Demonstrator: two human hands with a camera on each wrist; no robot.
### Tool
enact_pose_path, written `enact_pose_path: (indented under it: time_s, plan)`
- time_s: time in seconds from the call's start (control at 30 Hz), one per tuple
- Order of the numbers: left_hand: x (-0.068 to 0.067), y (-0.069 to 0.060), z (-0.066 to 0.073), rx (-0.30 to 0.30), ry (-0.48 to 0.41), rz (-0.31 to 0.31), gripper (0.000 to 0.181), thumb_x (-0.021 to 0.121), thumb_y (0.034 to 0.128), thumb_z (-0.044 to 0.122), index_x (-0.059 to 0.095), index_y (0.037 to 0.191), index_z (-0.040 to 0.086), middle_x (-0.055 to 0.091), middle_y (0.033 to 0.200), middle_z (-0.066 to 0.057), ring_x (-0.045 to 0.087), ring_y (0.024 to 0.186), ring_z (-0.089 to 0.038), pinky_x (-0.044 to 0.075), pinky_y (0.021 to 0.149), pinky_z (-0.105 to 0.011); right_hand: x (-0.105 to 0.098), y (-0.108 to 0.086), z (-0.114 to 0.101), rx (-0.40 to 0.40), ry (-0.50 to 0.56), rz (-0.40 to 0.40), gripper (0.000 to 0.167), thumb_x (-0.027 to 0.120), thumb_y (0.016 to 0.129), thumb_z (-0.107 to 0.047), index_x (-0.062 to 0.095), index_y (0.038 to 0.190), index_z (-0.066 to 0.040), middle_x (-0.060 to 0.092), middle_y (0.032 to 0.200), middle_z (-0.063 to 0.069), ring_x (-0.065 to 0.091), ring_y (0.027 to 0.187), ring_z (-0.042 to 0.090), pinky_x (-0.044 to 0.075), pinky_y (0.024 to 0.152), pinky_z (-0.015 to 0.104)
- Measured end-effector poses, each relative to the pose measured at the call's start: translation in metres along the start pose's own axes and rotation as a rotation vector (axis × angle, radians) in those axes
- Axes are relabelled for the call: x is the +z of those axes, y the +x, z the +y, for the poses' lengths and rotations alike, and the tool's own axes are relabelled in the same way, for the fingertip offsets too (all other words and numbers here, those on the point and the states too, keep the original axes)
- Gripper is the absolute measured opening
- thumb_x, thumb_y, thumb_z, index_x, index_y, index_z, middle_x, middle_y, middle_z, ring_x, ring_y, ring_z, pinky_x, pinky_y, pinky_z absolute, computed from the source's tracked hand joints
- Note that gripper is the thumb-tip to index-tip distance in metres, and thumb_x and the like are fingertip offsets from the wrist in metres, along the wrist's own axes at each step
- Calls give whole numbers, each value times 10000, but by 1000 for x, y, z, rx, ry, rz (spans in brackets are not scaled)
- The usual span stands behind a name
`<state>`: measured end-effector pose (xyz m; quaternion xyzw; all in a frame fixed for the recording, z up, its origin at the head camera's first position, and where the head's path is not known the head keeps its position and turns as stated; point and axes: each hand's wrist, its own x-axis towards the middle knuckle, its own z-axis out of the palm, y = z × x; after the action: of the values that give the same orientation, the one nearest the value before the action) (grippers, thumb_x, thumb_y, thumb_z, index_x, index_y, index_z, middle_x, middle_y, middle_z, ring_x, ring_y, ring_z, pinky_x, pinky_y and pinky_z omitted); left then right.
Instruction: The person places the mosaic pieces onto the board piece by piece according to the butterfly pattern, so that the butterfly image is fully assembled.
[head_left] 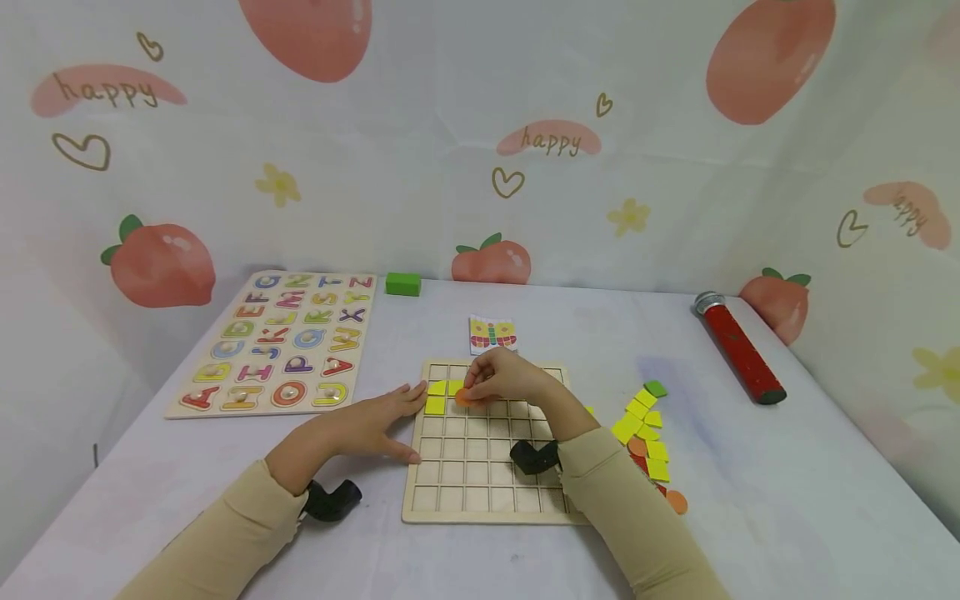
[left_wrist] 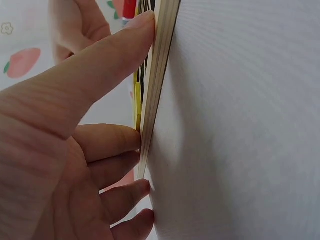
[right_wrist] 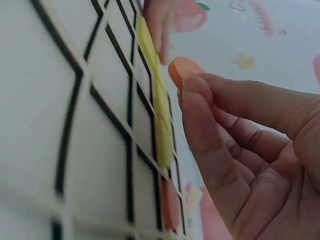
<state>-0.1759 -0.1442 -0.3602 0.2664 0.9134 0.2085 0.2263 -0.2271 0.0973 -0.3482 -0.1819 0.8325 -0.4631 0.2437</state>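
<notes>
- Head view: from where I'm standing, the white tabletop (head_left: 472, 562) runs back to a far edge with a fruit-patterned cloth (head_left: 420, 192) behind it.
- Alphabet board (head_left: 277, 377) lying flat by the far left corner.
- Grid board (head_left: 477, 475), wooden, around the middle, well in from the left and right edges.
- Red microphone-like tube (head_left: 738, 350) lying aslant near the right edge, silver end towards the far right corner.
- Left hand (head_left: 378, 425) at the grid board's left side: grip spread wide, thumb and fingers touching the rim.
- Right hand (head_left: 510, 379) above the grid board's far part: grip narrow, thumb and forefinger pinching an orange disc (right_wrist: 182, 71).
- Picture card (head_left: 492, 335) between grid board and far edge.
- Green block (head_left: 403, 284) right at the far edge.
- Loose pieces (head_left: 657, 451), mostly yellow, heaped towards the right edge.
- Yellow tiles (head_left: 435, 405) sitting in the grid's far left corner.
- That pinched disc, tilted, looks raised off the grid, near those tiles.
</notes>
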Motion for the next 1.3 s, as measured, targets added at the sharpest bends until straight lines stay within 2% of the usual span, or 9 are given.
enact_pose_path:
  time_s: [0.17,0.43,0.73,0.93,1.1,1.3]
  plan:
    - [-1,0,1,3,3,-1,942,714,751,495,252,1477,111,114,1577,-14,79,1457,-281,188,1156,-485,11,10,1,6,-12,7,102,697,813,-51,641,847,27,642,693,19,603,593,76,532,584,208]
    - [-2,-2,2,3,7,-2,939,706,760,494,250,1476,93,115,1577,-45,82,1452,-308,185,1151,-504,19,11,0,-7,-169,77,101,727,798,-104,675,794,-17,604,673,3,513,566,83,462,528,186]
    - [-4,-3,4,16,-9,-2,930,706,763,488,264,1470,76,125,1576,-57,84,1450,-319,183,1150,-509,20,9,-5,-16,-245,59,70,719,800,-82,683,792,-22,626,694,11,510,590,74,452,546,172]
    - [-4,-3,5,14,-6,2,935,710,762,483,259,1471,73,130,1574,-58,89,1450,-316,183,1151,-502,5,2,-3,-36,-280,67,63,719,798,-83,689,810,-29,651,740,26,523,637,78,457,587,180]
    - [-2,-3,4,-1,6,12,928,721,756,470,265,1471,92,131,1575,-38,87,1454,-295,188,1155,-488,-15,-10,6,-23,-237,93,69,709,813,-101,693,824,-35,668,766,37,558,637,89,492,597,208]
    - [-1,-1,4,1,6,9,921,725,753,465,273,1468,101,129,1574,-17,84,1457,-278,187,1159,-477,-37,-35,23,39,-167,139,120,692,831,-126,691,874,-14,661,788,51,562,650,128,521,640,254]
